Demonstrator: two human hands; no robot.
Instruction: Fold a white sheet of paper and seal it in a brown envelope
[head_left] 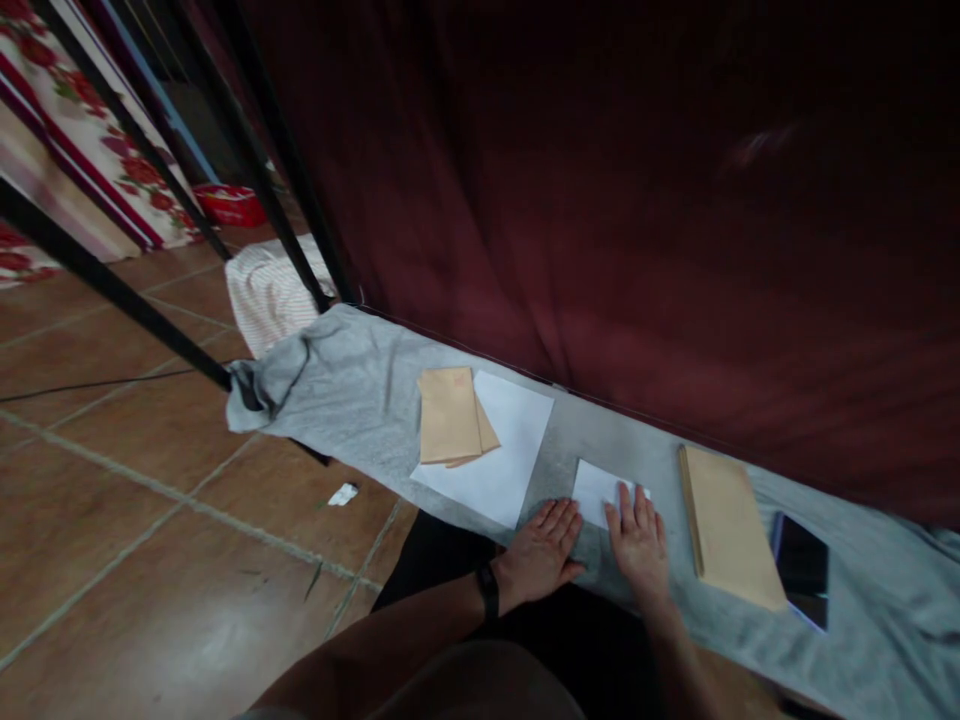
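By the near edge of the tabletop (360, 380), the small paper (592, 483) lies partly hidden under the right hand (640, 548), flat and clasping nothing, the left hand (541, 552) flat beside it, contact impossible to tell, while envelopes (448, 415) cover much of the big sheet's (517, 425) left edge.

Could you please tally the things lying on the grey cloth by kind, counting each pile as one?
Piles of brown envelopes: 2 (left pile, right pile)
White papers: 2 (large sheet, small paper)
Phone: 1
Total: 5
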